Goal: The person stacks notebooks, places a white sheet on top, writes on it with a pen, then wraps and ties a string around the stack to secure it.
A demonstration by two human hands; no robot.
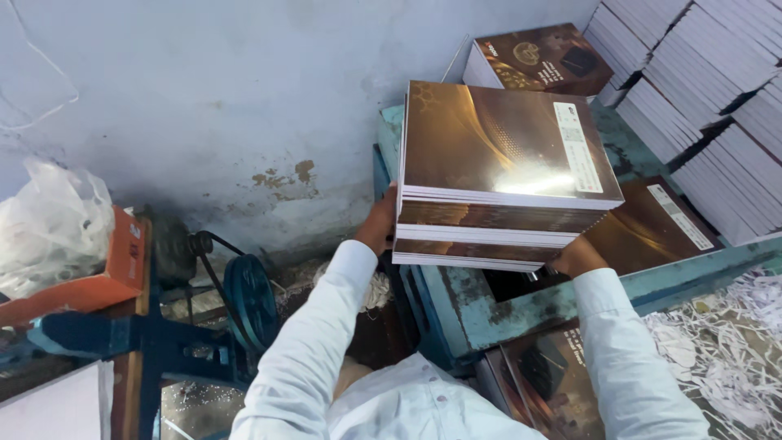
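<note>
Head view: looking down at two arms in white sleeves holding up a pile of books.
Pile of notebooks (497, 175): a thick stack with shiny brown and gold covers. It is held up in the air, over the blue-green machine table (529, 305). A white sticker is on the top cover, near the right edge.
Left hand (380, 224): it is pressed on the left side of the pile. The fingers are tucked behind the books, so I cannot tell just how they curl, but the hand has hold of the pile.
Right hand (577, 257): it is under the right bottom corner of the pile and holds it up. Its fingers are hidden under the books too.
Brown notebook on the table (660, 224): it lies flat, just behind the right hand.
Another notebook pile (542, 57): it sits farther back, by the wall.
White paper stacks (709, 98): many of them, packed close at the top right.
Paper scraps (725, 342): thin white strips all over the floor on the right.
Blue wheel with a belt (248, 301): low on the left, near the left arm.
Orange box (106, 273): far left, with a clear plastic bag (53, 224) on it.
</note>
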